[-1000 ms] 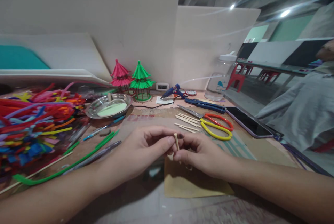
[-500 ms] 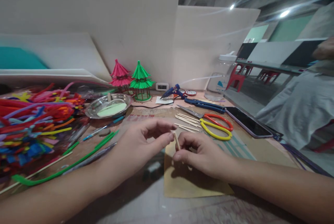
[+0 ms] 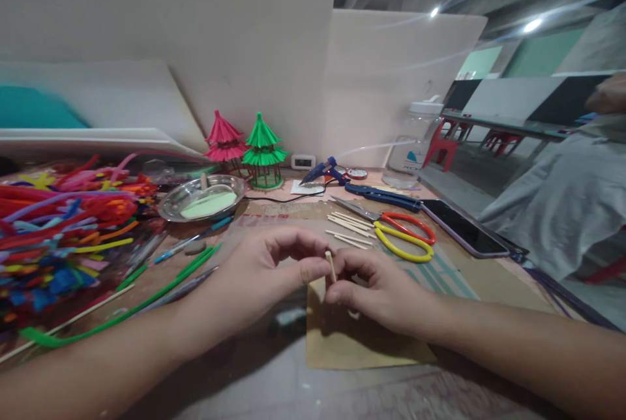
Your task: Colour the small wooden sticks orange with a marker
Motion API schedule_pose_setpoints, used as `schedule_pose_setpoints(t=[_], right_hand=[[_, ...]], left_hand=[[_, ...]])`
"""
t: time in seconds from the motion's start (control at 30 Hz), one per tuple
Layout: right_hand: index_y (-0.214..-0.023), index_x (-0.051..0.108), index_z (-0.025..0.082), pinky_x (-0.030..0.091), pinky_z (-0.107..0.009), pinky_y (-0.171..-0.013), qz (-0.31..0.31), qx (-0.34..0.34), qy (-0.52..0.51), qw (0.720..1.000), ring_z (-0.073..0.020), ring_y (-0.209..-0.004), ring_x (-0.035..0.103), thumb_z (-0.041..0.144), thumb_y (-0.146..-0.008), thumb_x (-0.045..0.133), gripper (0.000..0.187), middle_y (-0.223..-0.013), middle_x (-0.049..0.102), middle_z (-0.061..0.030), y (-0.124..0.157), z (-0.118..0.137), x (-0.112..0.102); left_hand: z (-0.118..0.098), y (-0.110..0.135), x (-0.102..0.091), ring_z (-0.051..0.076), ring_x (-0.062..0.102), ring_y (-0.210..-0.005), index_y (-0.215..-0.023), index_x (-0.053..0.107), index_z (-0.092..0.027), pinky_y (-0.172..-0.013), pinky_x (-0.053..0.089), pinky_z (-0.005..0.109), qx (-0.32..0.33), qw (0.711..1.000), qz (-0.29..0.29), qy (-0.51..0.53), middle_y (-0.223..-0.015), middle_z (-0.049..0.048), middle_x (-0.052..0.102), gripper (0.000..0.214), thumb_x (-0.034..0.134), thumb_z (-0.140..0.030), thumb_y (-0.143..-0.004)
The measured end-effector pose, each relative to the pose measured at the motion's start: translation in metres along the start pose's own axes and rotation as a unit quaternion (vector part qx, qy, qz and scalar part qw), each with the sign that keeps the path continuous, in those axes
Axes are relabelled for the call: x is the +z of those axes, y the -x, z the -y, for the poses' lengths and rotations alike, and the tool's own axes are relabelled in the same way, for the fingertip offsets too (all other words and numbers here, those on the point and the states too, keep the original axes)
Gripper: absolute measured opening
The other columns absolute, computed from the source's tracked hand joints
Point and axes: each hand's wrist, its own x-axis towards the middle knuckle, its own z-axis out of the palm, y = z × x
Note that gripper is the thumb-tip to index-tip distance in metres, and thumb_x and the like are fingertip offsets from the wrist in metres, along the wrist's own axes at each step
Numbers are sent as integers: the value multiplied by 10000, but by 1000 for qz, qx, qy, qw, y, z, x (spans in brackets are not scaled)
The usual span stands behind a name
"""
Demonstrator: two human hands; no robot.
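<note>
Between the fingertips of my right hand (image 3: 374,286) is a short, pale wooden stick (image 3: 331,267), held nearly upright. My left hand (image 3: 281,260) arches over from the left, thumb and forefinger closed at the stick's upper end. A yellowish-brown paper sheet (image 3: 362,348) lies beneath my right hand. Just beyond my hands, several cut wooden sticks (image 3: 351,224) rest on the table. Beside them are scissors (image 3: 403,242) with one yellow and one red handle loop.
Colourful pipe cleaners (image 3: 63,231) heap at the left, near a metal dish (image 3: 169,208). Behind stand a pink pavilion model (image 3: 225,139) and a green one (image 3: 263,152). A blue glue gun (image 3: 325,171), blue cutting pliers (image 3: 384,197), water bottle (image 3: 405,159) and phone (image 3: 462,227) sit at the back and right.
My left thumb and forefinger have come down slightly and closer around the stick's top. My right hand keeps its hold almost unmoved.
</note>
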Motion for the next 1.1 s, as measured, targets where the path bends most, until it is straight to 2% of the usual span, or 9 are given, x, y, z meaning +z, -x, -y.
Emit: schedule_pose_setpoints(t=[0.13, 0.27, 0.33, 0.43, 0.67, 0.87, 0.97, 1.1], right_hand=[[-707, 589, 184, 386, -225, -513, 13, 18, -30, 999, -99, -555, 498, 445, -804, 750, 321, -642, 574, 26, 1, 3, 1], [-734, 593, 182, 357, -223, -473, 51, 75, -88, 992, -92, -498, 471, 561, -844, 674, 403, -580, 553, 30, 3, 7, 1], [-742, 598, 179, 348, -219, -471, 55, 75, -101, 991, -85, -492, 454, 575, -844, 671, 416, -573, 545, 33, 3, 8, 0], [-755, 577, 184, 357, -220, -482, 50, 63, -130, 988, -86, -503, 464, 608, -809, 708, 447, -570, 547, 39, 2, 7, 0], [-774, 567, 181, 361, -221, -484, 55, 65, -161, 983, -83, -501, 467, 637, -788, 729, 484, -561, 550, 43, -1, 4, 1], [-806, 570, 181, 356, -206, -464, 56, 89, -174, 979, -77, -486, 484, 552, -798, 756, 415, -574, 597, 36, -2, 6, 1], [-830, 585, 176, 331, -194, -439, 58, 104, -172, 978, -72, -477, 483, 537, -789, 762, 404, -597, 616, 29, -2, 5, 3], [-858, 606, 173, 380, -200, -472, 62, 89, -167, 980, -89, -521, 535, 465, -807, 754, 331, -607, 581, 42, -3, 2, 3]], left_hand=[[1, 0, 0, 140, 593, -688, -818, 704, -194, -628, 462, 241, -18, 1000, 11, 15, -764, 3, 681, 173, 673, -358, -863], [11, -8, -7, 133, 576, -688, -768, 649, -187, -653, 459, 243, -32, 999, -43, 6, -727, -9, 639, 283, 636, -432, -907], [19, -12, -9, 134, 565, -678, -737, 628, -179, -640, 452, 247, -56, 996, -63, 16, -708, -4, 623, 316, 644, -451, -896], [26, -17, -6, 136, 559, -669, -732, 622, -166, -630, 456, 254, -90, 991, -62, 78, -711, 11, 623, 316, 663, -448, -868], [21, -17, 2, 126, 569, -664, -728, 614, -156, -658, 472, 254, -132, 975, -51, 170, -711, 11, 621, 257, 681, -378, -837], [22, -17, 1, 122, 577, -668, -724, 609, -156, -671, 472, 247, -129, 974, -58, 179, -703, 4, 619, 236, 679, -354, -831], [20, -16, 1, 125, 570, -664, -737, 604, -162, -663, 468, 247, -102, 985, -61, 123, -700, -3, 618, 262, 659, -384, -864], [17, -10, 1, 124, 568, -668, -795, 605, -178, -665, 470, 247, -38, 997, -57, 45, -722, -20, 620, 276, 627, -422, -922]])
